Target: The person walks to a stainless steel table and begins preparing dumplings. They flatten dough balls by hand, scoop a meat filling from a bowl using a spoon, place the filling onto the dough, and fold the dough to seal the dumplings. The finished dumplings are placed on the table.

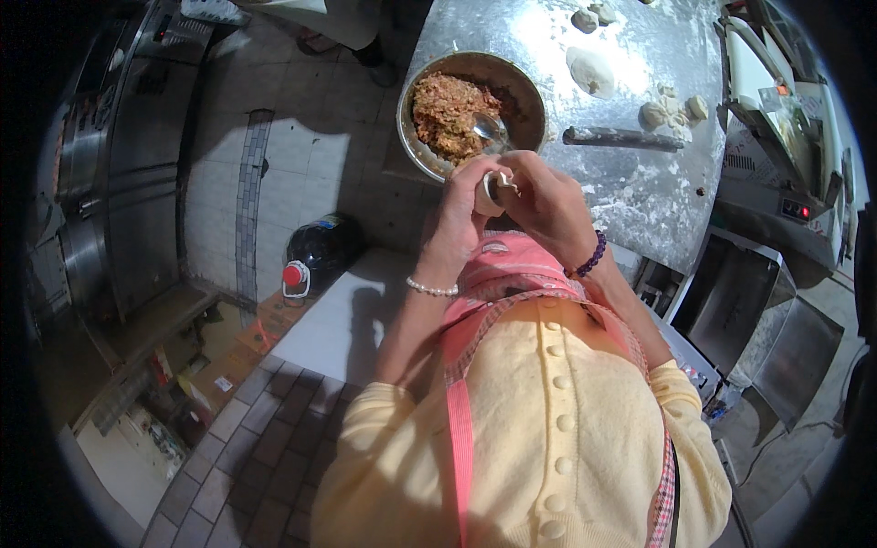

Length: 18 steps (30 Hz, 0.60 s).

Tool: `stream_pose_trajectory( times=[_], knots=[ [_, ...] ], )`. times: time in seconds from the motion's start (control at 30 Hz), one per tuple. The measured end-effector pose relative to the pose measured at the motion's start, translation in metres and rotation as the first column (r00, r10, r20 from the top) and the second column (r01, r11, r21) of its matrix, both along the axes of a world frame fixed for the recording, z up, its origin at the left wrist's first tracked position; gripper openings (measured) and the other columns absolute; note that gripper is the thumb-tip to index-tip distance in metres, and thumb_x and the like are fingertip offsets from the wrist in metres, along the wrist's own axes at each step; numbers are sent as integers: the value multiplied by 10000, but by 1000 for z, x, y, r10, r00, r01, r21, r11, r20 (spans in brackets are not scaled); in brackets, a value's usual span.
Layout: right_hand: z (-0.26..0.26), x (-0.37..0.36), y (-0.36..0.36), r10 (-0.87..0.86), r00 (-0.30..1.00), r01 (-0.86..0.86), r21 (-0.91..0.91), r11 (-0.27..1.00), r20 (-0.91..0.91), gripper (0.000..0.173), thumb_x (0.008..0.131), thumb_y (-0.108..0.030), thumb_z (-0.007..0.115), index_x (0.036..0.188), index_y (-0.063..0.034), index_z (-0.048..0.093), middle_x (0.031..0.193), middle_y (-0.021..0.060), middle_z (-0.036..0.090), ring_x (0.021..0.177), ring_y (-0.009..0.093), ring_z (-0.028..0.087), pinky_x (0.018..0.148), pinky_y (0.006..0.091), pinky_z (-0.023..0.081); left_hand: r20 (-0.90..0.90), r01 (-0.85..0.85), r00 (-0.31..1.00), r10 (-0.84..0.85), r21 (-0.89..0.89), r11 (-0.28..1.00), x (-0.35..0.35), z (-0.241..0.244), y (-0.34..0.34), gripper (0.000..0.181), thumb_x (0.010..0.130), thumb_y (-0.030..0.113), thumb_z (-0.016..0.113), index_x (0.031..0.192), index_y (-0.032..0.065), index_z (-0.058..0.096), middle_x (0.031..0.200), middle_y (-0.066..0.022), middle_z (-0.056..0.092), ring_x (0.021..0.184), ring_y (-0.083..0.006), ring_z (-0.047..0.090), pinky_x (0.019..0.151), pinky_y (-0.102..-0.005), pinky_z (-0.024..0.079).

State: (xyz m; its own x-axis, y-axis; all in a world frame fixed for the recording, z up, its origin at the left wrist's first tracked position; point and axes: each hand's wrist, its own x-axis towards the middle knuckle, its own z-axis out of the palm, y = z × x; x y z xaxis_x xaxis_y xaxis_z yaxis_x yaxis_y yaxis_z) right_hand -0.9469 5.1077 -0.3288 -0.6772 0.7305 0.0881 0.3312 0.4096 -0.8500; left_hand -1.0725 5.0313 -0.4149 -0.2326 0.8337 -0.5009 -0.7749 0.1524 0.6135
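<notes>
A piece of pale dough (489, 203), formed into a small cup with a ruffled rim, is held between my two hands close to the apron. My left hand (460, 198) wraps around its side, and my right hand (551, 202) pinches the edge from the other side. What lies inside the dough is hidden. Just beyond my hands a steel bowl (532, 89) holds minced filling (449, 109), with a metal spoon (488, 127) resting in it. To the right, a dark rolling pin (622, 139) lies on the floured metal table (637, 198). A flattened dough round (590, 72) sits farther back.
Dough lumps (663, 113) lie past the rolling pin, and more dough balls (593, 17) at the table's far end. Machines (788, 171) stand along the right side. On the left, a large dark bottle with a red cap (293, 275) stands near a white board (329, 312).
</notes>
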Motion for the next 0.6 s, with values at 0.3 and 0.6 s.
stream_pose_trajectory(
  times=[0.3, 0.6],
  knots=[
    [6, 6, -5, 11, 1000, -11, -117, 993, -7, 160, 894, -52, 675, 993, -57, 550, 811, 177, 655, 711, 394, 672, 605, 440, 522, 226, -51, 972, 62, -54, 997, 5, 36, 1, 298, 1021, 342, 541, 1148, 96, 650, 1063, -34, 681, 997, -146, 661, 861, -313, 552],
    [4, 8, 0, 70, 996, -65, 93, 994, -52, 150, 875, -35, 686, 957, -64, 564, 887, 149, 668, 725, 363, 674, 588, 419, 521, -21, -40, 999, 44, 147, 988, 6, 32, -11, 313, 1022, 347, 551, 1184, 91, 628, 1056, -36, 675, 994, -154, 661, 876, -317, 552]
  ],
)
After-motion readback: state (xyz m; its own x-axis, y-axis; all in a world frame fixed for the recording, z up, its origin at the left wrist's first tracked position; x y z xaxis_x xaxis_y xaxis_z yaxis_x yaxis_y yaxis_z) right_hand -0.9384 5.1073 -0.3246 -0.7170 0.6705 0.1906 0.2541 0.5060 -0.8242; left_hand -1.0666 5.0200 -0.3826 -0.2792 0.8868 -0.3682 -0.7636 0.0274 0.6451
